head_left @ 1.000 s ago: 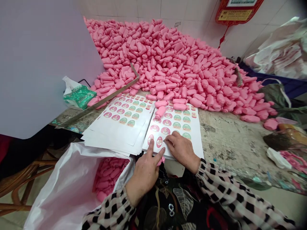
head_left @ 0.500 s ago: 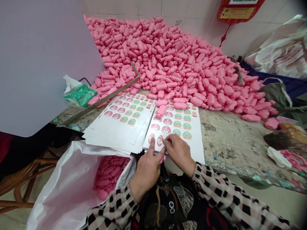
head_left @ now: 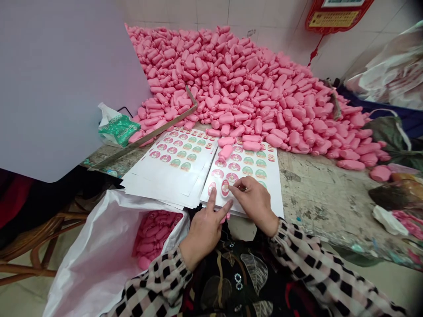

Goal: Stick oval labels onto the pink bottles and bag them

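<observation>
My right hand [head_left: 256, 200] pinches the edge of a pink oval sticker [head_left: 225, 188] between thumb and index finger, at the near edge of a sticker sheet [head_left: 216, 198]. The sticker looks partly lifted from the paper. My left hand [head_left: 205, 229] lies beside it, index and middle fingers stretched onto the sheet's near edge. The end of a small pink bottle-shaped piece [head_left: 227, 217] sticks out from under these fingers, held in the left hand; most of it is hidden. Rows of pink and green stickers [head_left: 247, 171] cover the sheet.
A large heap of pink bottle-shaped pieces [head_left: 231, 79] fills the table's back. A second stack of sticker sheets [head_left: 158, 185] lies left, near a bent metal bar [head_left: 148, 136] and a green tissue pack [head_left: 119, 130]. A white sack [head_left: 95, 246] with pink pieces hangs open below.
My right hand has drawn up and slightly right, its fingers now pinching the oval sticker and raising it. My left hand holds nearly the same place. The whole view has shifted slightly.
</observation>
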Motion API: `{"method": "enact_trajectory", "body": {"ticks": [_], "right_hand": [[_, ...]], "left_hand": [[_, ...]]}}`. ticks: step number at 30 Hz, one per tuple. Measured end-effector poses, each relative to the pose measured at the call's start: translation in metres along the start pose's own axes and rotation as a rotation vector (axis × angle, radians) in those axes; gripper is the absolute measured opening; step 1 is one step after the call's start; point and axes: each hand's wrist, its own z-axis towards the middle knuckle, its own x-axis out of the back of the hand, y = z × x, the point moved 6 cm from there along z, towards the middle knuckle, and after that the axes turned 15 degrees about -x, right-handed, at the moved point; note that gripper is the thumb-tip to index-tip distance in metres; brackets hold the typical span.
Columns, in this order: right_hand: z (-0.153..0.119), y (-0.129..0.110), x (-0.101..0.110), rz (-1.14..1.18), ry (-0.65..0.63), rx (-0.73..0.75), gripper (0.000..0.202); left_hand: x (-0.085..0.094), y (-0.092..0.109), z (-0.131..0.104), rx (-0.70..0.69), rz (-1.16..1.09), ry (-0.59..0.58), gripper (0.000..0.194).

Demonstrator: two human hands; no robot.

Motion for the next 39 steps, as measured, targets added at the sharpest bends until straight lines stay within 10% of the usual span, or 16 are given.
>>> {"method": "enact_trajectory", "body": {"ticks": [7, 13, 16, 39], "right_hand": [[0.027, 0.034, 0.012, 0.500, -0.139, -0.137, 0.030], [-0.003, 0.008, 0.025, 0.731, -0.282, -0.016, 0.025], [-0.021, -0.006, 0.023, 0.682, -0.361, 0.013, 0.025], [-0.037, 0.001, -0.004, 0.551, -0.500, 0.006, 0.022]], "left_hand": [[0.031, -0.001, -0.012, -0.001, -0.475, 0.270, 0.047], [0.040, -0.006, -0.002, 0.401, -1.744, 0.486, 0.055], [0.036, -0.002, 0.010, 0.504, -2.030, 0.564, 0.047], [0.027, 0.008, 0.014, 0.368, -1.887, 0.469, 0.057]]}}
